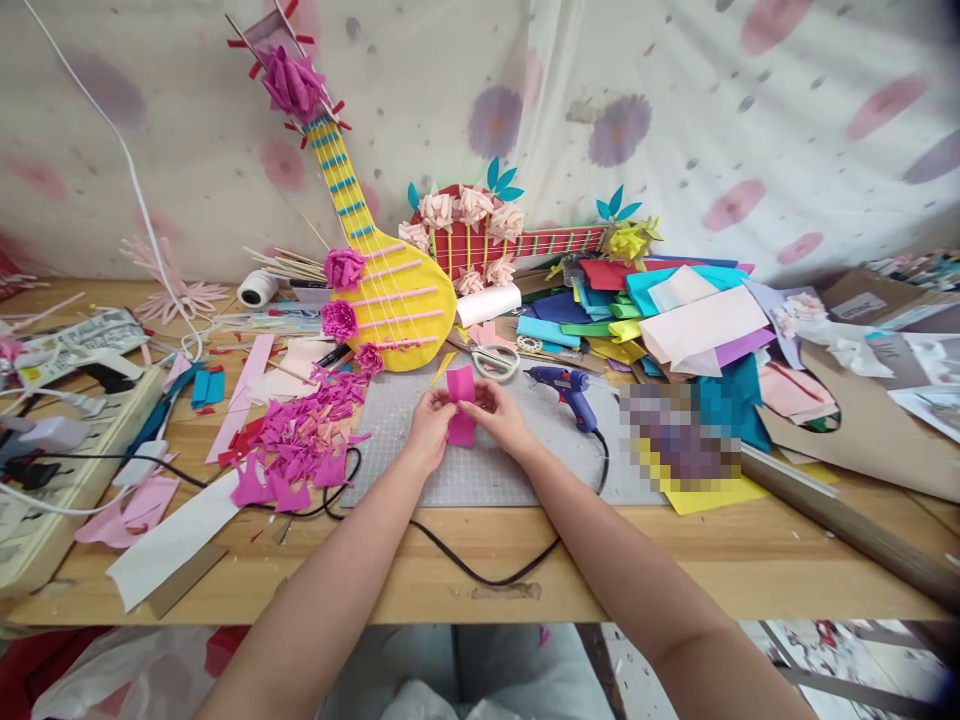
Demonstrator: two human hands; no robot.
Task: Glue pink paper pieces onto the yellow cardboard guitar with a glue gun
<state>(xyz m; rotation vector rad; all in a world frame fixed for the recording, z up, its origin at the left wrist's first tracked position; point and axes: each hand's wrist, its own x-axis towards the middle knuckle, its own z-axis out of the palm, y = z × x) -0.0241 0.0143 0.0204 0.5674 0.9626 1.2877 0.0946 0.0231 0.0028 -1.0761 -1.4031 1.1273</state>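
My left hand (429,424) and my right hand (499,412) together pinch a small piece of magenta paper (460,402), held upright over the grey cutting mat (480,470). Each hand grips one side of the strip. A pile of magenta paper scraps (300,445) lies just left of my left hand. A blue glue gun (568,388) rests on the mat right of my right hand, and white-handled scissors (491,358) lie just behind the paper.
A yellow paper guitar (390,290) with pink flowers leans against the back cloth beside a red one (480,245). Stacked coloured sheets (675,310) fill the right. Black cable (465,565) loops along the front edge. A power strip (52,440) and cardboard (847,440) flank the sides.
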